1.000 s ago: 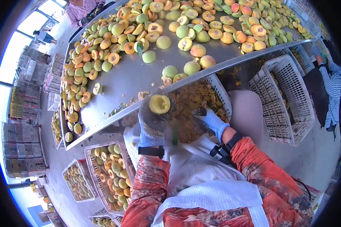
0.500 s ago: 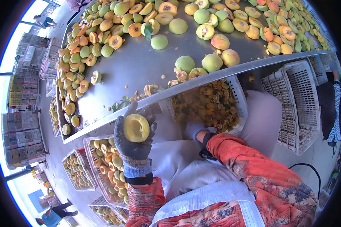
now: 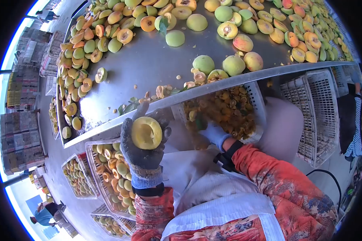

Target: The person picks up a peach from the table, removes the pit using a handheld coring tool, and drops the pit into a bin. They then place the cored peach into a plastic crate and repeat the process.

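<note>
A hollowed peach half (image 3: 147, 133) rests cut side up in my left hand (image 3: 142, 150), whose dark-coated glove curls around it. The cavity in its yellow flesh has no stone. My right hand (image 3: 216, 134), in a light blue glove, is low over a crate (image 3: 261, 106) of brown-orange stones and scraps (image 3: 235, 108). Its fingers look closed but are blurred, and what they hold cannot be made out. A dark green smear and a small pale piece show beside those fingers. Above both hands runs the metal table's edge (image 3: 169, 99).
Many halved peaches (image 3: 112, 26) cover the back and left of the metal table. Several fruits (image 3: 234, 65) lie near its front edge. Crates of peach halves (image 3: 112, 168) stand at lower left, and white crates (image 3: 309, 116) at right. Another person (image 3: 44, 213) is at far lower left.
My right hand has risen slightly toward the right over the scrap crate. My left hand still holds the peach half, and the whole view has shifted a little.
</note>
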Available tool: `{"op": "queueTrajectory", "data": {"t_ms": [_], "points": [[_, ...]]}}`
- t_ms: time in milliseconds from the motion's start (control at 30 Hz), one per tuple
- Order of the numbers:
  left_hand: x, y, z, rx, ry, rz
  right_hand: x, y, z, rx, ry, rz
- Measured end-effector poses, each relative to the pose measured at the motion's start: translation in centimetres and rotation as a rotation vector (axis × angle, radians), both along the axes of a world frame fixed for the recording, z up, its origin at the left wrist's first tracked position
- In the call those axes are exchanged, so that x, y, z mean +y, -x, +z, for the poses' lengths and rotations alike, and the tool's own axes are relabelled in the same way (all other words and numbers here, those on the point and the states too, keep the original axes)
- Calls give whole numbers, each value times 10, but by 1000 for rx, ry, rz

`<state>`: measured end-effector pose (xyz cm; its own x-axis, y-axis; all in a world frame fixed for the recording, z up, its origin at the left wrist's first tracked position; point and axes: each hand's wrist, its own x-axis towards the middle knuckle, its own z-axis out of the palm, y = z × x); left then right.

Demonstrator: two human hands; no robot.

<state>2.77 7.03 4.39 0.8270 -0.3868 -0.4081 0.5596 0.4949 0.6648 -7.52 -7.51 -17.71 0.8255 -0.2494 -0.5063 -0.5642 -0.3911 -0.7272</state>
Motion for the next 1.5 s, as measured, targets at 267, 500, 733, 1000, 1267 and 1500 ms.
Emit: {"op": "queueTrajectory", "data": {"t_ms": [267, 500, 733, 1000, 1267, 1500], "points": [[-9, 14, -2, 146, 166, -7, -48, 25, 104, 54, 486, 104], [-12, 37, -15, 187, 310, -91, -27, 59, 189, -383, 18, -53], [-20, 50, -13, 103, 397, -184, 4, 66, 218, -779, 302, 65], [-25, 60, 7, 72, 423, -180, 3, 76, 237, -554, 123, 138], [-32, 69, 1, 184, 553, -137, 0, 84, 226, -705, -190, 12], [-38, 73, -2, 49, 438, -138, -8, 89, 233, -614, 208, 61]]}}
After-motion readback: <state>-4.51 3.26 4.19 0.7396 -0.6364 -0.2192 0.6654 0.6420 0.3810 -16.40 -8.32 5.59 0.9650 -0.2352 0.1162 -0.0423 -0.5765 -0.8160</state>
